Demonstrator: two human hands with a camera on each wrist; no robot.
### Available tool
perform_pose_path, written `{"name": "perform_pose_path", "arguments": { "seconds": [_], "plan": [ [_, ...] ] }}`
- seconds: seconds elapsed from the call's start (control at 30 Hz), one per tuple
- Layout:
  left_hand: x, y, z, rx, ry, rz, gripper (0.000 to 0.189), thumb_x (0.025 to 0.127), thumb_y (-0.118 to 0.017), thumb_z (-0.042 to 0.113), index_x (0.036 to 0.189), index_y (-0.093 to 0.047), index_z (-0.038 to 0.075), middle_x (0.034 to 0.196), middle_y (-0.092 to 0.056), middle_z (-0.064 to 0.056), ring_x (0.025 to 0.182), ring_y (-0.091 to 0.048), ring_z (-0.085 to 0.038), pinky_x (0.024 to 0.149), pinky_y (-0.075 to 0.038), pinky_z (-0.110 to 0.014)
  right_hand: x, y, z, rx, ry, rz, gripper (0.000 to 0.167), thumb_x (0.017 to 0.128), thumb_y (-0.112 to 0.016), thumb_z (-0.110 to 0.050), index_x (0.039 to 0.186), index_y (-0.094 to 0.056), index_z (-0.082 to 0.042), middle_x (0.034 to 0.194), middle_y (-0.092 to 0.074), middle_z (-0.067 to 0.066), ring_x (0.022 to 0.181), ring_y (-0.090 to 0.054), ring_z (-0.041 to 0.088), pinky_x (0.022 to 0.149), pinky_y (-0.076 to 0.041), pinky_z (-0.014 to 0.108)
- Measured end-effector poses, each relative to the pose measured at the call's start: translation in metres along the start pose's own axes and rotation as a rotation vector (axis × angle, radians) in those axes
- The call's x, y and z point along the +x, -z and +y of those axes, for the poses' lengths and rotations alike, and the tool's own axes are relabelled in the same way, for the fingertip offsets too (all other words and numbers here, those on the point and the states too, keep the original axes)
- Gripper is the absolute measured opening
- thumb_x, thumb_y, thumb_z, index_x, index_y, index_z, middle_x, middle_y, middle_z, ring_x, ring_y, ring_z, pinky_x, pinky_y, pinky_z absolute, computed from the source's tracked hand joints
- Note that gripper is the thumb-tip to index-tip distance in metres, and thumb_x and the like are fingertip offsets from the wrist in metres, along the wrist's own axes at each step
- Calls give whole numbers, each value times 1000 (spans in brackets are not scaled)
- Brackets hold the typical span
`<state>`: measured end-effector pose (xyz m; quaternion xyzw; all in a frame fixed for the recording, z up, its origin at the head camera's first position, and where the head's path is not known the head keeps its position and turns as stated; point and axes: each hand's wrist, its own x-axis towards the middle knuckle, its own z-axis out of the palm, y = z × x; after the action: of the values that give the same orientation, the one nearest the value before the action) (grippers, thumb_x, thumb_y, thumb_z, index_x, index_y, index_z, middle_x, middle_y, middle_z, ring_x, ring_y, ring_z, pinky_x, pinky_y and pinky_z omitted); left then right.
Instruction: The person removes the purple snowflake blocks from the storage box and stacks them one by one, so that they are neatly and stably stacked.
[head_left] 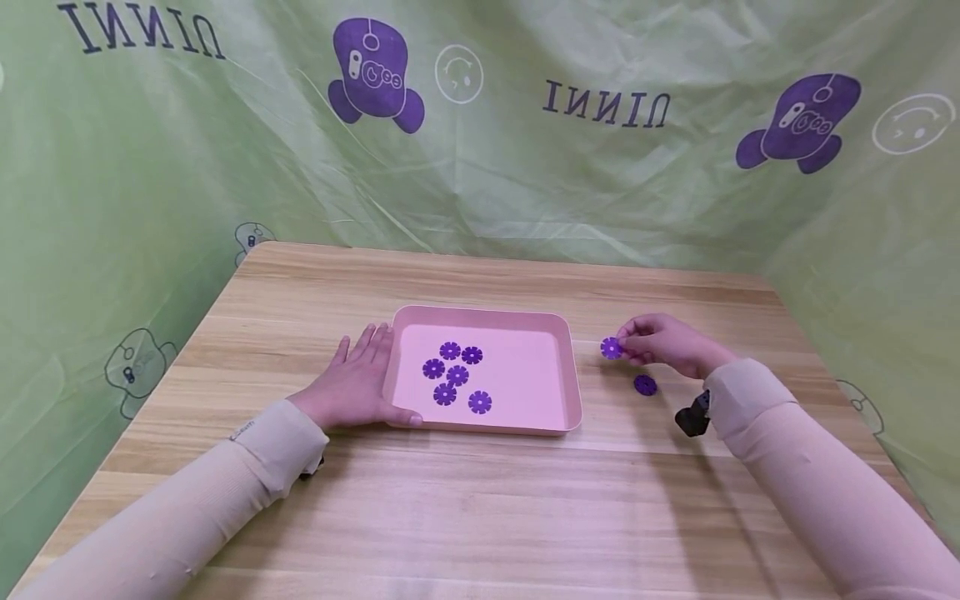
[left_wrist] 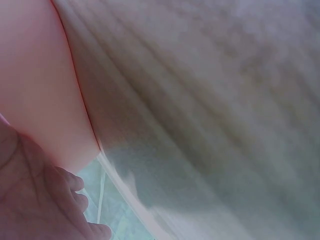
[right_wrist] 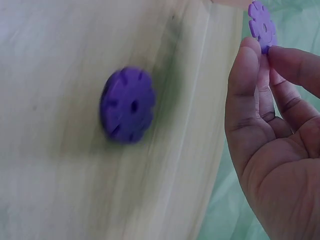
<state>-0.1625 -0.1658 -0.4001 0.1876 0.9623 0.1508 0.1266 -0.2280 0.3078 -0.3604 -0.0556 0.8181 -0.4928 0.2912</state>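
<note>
My right hand (head_left: 663, 342) pinches a purple notched disc (head_left: 611, 348) between thumb and fingertips, above the table to the right of the pink tray (head_left: 528, 427). In the right wrist view the pinched disc (right_wrist: 262, 25) juts up from the fingertips. Another purple notched disc (head_left: 645, 385) lies on the table below that hand; in the right wrist view it looks thick, and I cannot tell whether it is a stack. My left hand (head_left: 360, 383) rests against the tray's left side, fingers straight and thumb along the front rim. Several purple notched discs (head_left: 457, 375) lie flat inside the tray.
The wooden table (head_left: 480, 517) bears the tray near its middle. Green printed cloth (head_left: 480, 183) hangs behind the table and at both sides. A small black device (head_left: 693, 415) sits at the right wrist.
</note>
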Motion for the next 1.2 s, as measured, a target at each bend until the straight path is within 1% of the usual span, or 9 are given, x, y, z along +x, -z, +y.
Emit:
{"name": "perform_pose_path", "arguments": {
  "seconds": [0.13, 0.27, 0.47, 0.7, 0.87, 1.1, 1.2],
  "plan": [
    [0, 0, 0, -1, 1, -7, 150, 69, -71, 85, 160, -2, -11, 168, -1, -29, 155, 4, -44, 122, 3, -63, -6, 7, 8, 14, -18, -1, 20, 107, -50, -3, 119, -54, 13, 100, -65, 7, 90, -64, 16, 82, -58, 29],
    [0, 1, 1, 6, 5, -12, 150, 69, -71, 85, 160, 0, -11, 168, 0, -29, 156, 5, -43, 122, 4, -63, -11, 14, 18, 4, -35, 2, 22, 107, -50, -3, 120, -54, 13, 101, -66, 8, 90, -64, 15, 82, -58, 29],
    [-1, 2, 2, -2, 6, -9, 149, 69, -72, 84, 160, -1, -12, 168, -2, -30, 155, 3, -44, 122, 2, -64, -17, 23, 31, -6, -79, -12, 19, 106, -52, -2, 117, -57, 11, 98, -66, 7, 86, -64, 13, 80, -58, 27],
    [-1, 3, 2, -7, 7, -14, 149, 70, -71, 84, 159, -1, -12, 168, -2, -30, 155, 3, -44, 122, 2, -63, -23, 25, 38, -29, -112, -38, 21, 106, -54, -7, 118, -58, 10, 100, -66, 8, 89, -63, 15, 80, -57, 28],
    [1, 2, 1, -3, 7, -14, 150, 69, -72, 85, 160, -1, -12, 168, -2, -29, 156, 3, -44, 122, 2, -63, -25, 28, 46, -35, -138, -51, 18, 106, -55, -7, 116, -60, 8, 97, -65, 7, 88, -63, 16, 80, -58, 28],
    [1, 3, 0, -15, 12, -27, 151, 69, -71, 85, 160, 1, -11, 168, 0, -29, 156, 5, -44, 122, 4, -62, -28, 29, 54, -33, -117, -67, 17, 105, -53, -5, 113, -60, 9, 95, -64, 6, 84, -62, 14, 76, -57, 26],
    [1, 3, 1, -21, 13, -28, 151, 69, -72, 85, 160, 1, -11, 168, -1, -29, 156, 4, -43, 122, 4, -62, -28, 28, 55, -31, -130, -61, 16, 105, -53, -5, 112, -61, 7, 94, -63, 6, 83, -62, 14, 75, -57, 26]
  ]
}}
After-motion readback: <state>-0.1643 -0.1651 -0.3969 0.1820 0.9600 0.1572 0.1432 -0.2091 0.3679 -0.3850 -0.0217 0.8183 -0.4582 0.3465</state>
